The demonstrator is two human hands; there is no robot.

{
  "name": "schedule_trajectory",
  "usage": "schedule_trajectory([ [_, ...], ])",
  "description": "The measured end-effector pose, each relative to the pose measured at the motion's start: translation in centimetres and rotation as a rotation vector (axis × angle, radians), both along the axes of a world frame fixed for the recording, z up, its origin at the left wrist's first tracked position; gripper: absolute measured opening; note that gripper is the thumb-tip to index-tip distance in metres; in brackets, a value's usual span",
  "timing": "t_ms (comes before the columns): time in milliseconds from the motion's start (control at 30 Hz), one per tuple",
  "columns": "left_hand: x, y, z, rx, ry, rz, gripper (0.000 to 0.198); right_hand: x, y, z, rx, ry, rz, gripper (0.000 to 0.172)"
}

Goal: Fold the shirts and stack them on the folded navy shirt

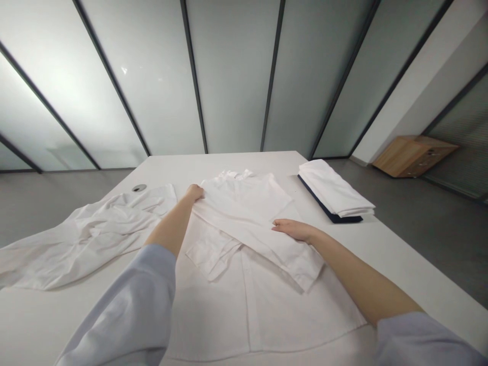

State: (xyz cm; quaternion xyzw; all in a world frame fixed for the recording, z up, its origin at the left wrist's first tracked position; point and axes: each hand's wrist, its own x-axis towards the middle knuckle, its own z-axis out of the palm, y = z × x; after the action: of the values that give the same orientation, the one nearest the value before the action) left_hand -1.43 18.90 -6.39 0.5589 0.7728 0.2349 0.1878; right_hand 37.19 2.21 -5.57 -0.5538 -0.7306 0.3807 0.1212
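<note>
Well, the left hand (195, 192) at the fold of the white shirt (244, 310) hides its fingers, so pinching I cannot tell; the right hand (293, 230) lies flat, spread.

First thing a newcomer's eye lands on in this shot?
The large white shirt spread flat in the middle of the white table, with the left hand and right hand on it and a sleeve laid across. To its left lies a crumpled white garment. To its right sits a neat folded white stack on a dark navy layer.
</note>
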Motion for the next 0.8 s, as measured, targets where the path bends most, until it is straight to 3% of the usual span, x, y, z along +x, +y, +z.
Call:
schedule_trajectory([
  [133,-0.4,-0.1,1.0,0.088,0.046,0.079,0.032,0.3,-0.3,0.1,-0.134,0.017,0.052,0.023],
  [233,-0.2,-1.4,1.5,0.239,0.175,0.065,0.038,0.1,-0.3,0.2,-0.064,-0.087,0.031,0.027],
  [300,0.4,-2.7,1.6,0.321,0.289,-0.012,0.036,-0.1,-0.3,0.3,0.037,-0.172,0.023,0.033],
  [367,1.4,-4.1,1.5,0.302,0.375,-0.104,0.035,-0.4,-0.2,0.6,0.179,-0.252,-0.004,0.036],
  [433,2.3,-5.4,1.2,0.207,0.425,-0.162,0.04,-0.7,-0.1,0.9,0.257,-0.304,-0.035,0.037],
  [600,2.7,-7.3,-0.5,0.046,0.411,-0.172,0.067,-1.3,-0.4,1.3,0.189,-0.387,0.024,0.038],
  [700,1.9,-7.4,-1.5,0.106,0.344,-0.193,0.063,-0.9,-0.7,1.2,0.113,-0.322,0.064,0.034],
  [800,1.1,-7.0,-1.9,0.234,0.25,-0.134,0.054,-0.2,-1.3,0.7,0.032,-0.098,0.055,0.027],
])
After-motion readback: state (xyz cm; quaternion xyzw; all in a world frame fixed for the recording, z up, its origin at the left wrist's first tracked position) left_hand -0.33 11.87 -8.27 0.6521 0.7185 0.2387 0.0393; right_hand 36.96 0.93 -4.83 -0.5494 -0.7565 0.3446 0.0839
